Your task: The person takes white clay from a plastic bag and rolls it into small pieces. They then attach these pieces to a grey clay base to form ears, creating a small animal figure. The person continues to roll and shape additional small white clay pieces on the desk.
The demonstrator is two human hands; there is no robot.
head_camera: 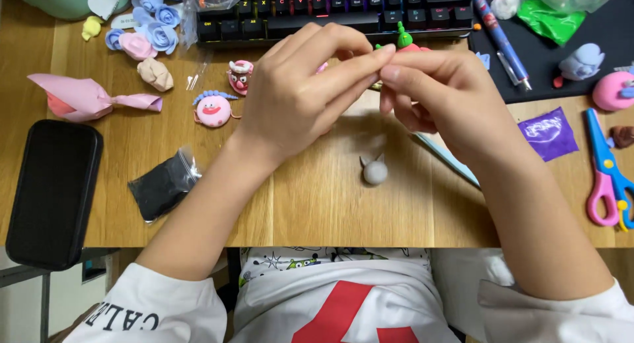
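Above desk (317,204), hands (386,62) pinch tiny hidden clay bit.

white sleeves (165,303), white shirt with red print (330,303).

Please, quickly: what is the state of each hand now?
Left hand: fingertips pinched together, meeting the right hand; what they hold cannot be told.
Right hand: fingers curled, fingertips pinched; held thing hidden.
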